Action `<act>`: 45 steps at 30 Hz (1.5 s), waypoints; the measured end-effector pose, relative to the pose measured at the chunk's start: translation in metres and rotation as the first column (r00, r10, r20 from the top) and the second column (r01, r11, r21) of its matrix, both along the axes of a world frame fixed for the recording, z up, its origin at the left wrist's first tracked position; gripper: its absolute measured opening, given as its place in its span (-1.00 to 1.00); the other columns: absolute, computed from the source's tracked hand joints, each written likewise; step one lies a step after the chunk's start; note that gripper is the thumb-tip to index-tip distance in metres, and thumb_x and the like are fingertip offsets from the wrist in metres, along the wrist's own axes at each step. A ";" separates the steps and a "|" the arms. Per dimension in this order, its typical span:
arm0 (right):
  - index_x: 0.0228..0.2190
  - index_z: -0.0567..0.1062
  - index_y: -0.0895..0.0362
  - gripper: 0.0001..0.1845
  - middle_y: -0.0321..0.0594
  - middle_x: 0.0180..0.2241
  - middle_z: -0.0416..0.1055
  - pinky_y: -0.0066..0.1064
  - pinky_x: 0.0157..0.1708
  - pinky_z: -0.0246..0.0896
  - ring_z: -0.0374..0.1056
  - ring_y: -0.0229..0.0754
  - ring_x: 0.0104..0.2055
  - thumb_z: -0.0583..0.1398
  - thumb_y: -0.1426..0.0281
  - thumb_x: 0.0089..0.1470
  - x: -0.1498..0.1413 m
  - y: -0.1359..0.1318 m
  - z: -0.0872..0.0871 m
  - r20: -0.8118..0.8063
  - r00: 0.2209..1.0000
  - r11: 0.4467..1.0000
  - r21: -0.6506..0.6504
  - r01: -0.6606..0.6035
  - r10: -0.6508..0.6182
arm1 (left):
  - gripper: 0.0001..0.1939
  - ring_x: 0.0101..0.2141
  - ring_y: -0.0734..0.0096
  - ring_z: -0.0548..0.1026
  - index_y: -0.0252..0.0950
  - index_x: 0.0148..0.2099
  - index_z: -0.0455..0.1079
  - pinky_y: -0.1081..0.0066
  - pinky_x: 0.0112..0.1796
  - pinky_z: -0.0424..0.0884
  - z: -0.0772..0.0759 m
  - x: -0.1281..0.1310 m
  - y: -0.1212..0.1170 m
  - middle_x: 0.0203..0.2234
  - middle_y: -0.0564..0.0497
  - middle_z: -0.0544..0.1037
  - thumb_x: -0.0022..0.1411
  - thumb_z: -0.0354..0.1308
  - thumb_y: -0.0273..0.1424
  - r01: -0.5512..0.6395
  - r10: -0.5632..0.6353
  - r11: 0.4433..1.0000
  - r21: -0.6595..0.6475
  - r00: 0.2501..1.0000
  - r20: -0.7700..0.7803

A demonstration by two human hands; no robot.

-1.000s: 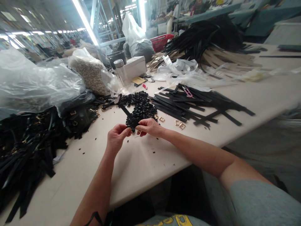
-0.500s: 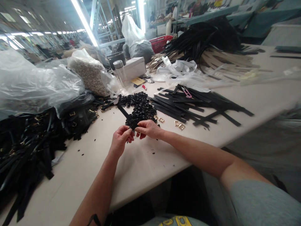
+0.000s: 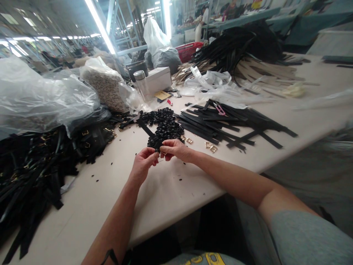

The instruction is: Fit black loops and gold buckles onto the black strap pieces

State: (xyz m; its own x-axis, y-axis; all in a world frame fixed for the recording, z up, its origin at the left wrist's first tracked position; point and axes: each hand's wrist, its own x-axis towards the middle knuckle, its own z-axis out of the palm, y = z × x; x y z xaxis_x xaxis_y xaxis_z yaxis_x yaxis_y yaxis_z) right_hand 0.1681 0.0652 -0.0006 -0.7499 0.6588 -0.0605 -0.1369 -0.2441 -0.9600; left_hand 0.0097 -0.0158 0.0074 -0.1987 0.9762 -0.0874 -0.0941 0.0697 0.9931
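Between my fingers is a black strap (image 3: 146,128), its free end pointing up and left over the table. My left hand (image 3: 144,161) pinches its near end from the left. Close against it, my right hand (image 3: 174,149) grips the same end from the right. The fingers hide most of that end, so I cannot make out any small part there. Just behind the hands lies a heap of small black loops (image 3: 168,129). Gold buckles (image 3: 212,148) rest on the table right of my right hand.
Black straps (image 3: 220,121) with pink thread snips (image 3: 220,109) on them lie to the right. At left is a pile of straps with buckles (image 3: 35,169), under a clear plastic bag (image 3: 46,99). A glass bottle (image 3: 142,86) and white box (image 3: 158,79) stand behind.
Both hands have shifted very slightly to the right, still together on the strap. The strap's free end has tipped a little higher and to the left.
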 end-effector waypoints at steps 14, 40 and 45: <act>-0.39 0.47 0.24 -0.65 -0.27 -0.54 0.47 -0.57 -0.61 0.29 0.34 -0.38 -0.62 0.24 0.16 0.01 -0.004 -0.004 0.000 0.048 0.999 0.990 0.143 0.016 -0.023 | -0.72 -0.55 0.49 0.45 -0.33 -0.33 0.41 0.46 -0.47 0.38 -0.003 0.000 0.002 -0.53 0.04 0.52 -0.02 0.33 -0.26 -0.116 0.118 0.991 0.060 0.993 -0.027; -0.51 0.44 0.22 -0.84 -0.34 -0.64 0.42 -0.63 -0.65 0.25 0.29 -0.42 -0.66 0.24 0.37 0.01 -0.003 -0.006 0.002 0.275 0.961 0.980 0.196 -0.025 -0.031 | -0.79 -0.50 0.41 0.51 -0.32 -0.32 0.52 0.40 -0.38 0.46 0.000 -0.007 -0.001 -0.51 0.01 0.57 -0.04 0.34 -0.33 -0.153 0.191 0.973 0.170 0.954 -0.233; -0.49 0.46 0.22 -0.85 -0.36 -0.64 0.40 -0.66 -0.66 0.16 0.27 -0.44 -0.66 0.19 0.39 0.03 0.002 -0.004 0.004 0.349 0.937 0.915 0.368 -0.163 0.027 | -0.75 -0.54 0.41 0.49 -0.34 -0.35 0.53 0.39 -0.42 0.45 0.003 -0.015 -0.001 -0.53 -0.03 0.57 -0.10 0.37 -0.30 -0.060 0.063 0.998 0.024 0.980 -0.188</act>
